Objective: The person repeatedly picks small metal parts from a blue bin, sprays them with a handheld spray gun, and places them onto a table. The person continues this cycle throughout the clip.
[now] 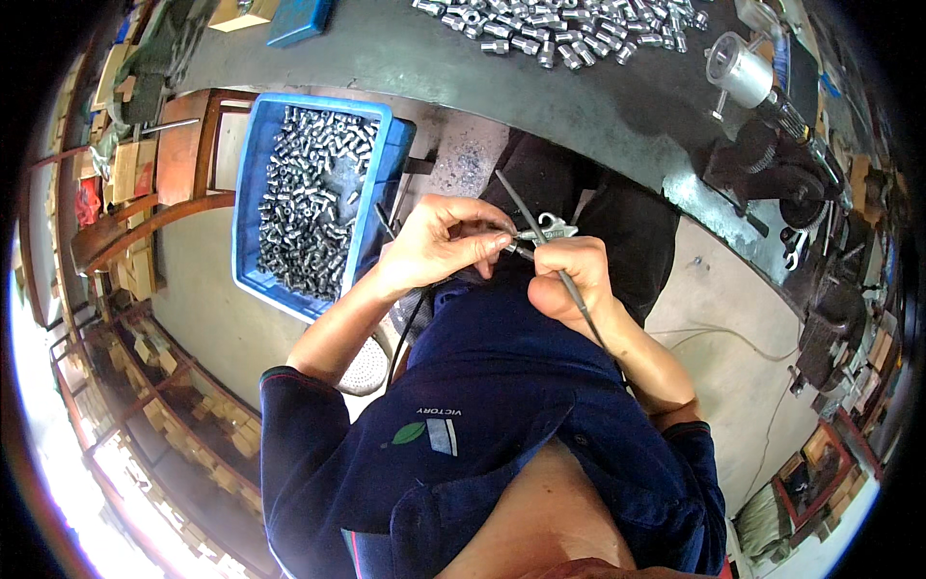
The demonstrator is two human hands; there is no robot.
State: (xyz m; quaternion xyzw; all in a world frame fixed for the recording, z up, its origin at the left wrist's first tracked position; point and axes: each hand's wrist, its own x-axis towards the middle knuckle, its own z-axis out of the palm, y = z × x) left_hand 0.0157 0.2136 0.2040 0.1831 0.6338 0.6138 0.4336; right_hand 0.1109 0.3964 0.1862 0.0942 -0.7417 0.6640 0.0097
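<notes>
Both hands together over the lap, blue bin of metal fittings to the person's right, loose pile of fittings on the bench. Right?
One slip: the head view shows the blue bin to the person's left. The left hand, right hand and loose pile are as stated.

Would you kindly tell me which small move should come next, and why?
I would probably steady the silver piece with the left hand, which is pinched at the piece's left end: the right hand grips a thin grey rod that crosses the piece in this view, though whether they touch is unclear.
</notes>
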